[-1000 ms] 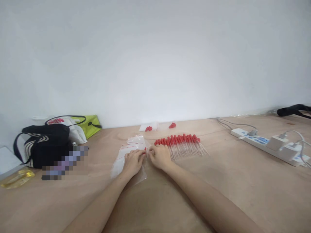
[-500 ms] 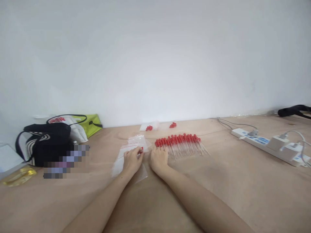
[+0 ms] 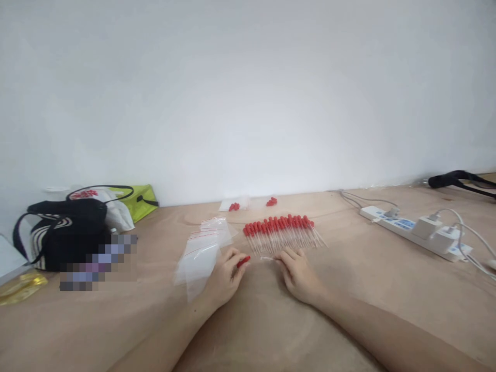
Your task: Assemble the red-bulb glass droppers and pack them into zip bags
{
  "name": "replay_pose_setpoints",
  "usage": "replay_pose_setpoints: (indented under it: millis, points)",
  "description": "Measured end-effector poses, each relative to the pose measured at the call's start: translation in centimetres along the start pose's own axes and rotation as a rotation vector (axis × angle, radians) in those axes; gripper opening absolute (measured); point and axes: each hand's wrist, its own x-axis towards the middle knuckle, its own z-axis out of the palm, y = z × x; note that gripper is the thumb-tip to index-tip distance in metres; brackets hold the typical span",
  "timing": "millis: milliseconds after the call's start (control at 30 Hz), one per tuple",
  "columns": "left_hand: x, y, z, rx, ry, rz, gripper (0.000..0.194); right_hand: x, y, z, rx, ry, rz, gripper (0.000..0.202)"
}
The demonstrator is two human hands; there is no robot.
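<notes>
My left hand (image 3: 225, 276) is closed, pinching a red rubber dropper bulb (image 3: 243, 262) between thumb and fingertips. Facing it, my right hand (image 3: 298, 271) grips a short clear tube (image 3: 266, 258) by its right end; the tube points at the bulb, with a small gap seen between them. Just beyond both hands lies a row of droppers (image 3: 279, 230), red bulbs away from me and thin clear tubes towards me. Clear zip bags (image 3: 199, 253) with red lines overlap beside my left hand, partly hidden by it.
Two small piles of red bulbs, one on the left (image 3: 234, 206) and one on the right (image 3: 272, 201), lie near the wall on clear bags. A black bag (image 3: 73, 232) and a green bag (image 3: 143, 201) stand left. On the right is a power strip (image 3: 406, 232) with plugs and cables.
Both hands have drawn back towards me, off the bags and the row's left end. My right hand has moved right, and the bulb and clear tube now show between the hands.
</notes>
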Motion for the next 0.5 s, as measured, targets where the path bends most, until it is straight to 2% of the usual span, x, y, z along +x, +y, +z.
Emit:
replay_pose_setpoints:
  millis: [167,500]
  points:
    - [-0.12,0.83,1.14,-0.068,-0.126,-0.011,0.016,-0.25,0.30,-0.74,0.088,0.000,0.035,0.017]
    - [0.04,1.09,1.00,-0.071,-0.081,-0.009,0.018,0.12,-0.08,-0.39,0.116,-0.038,0.010,0.015]
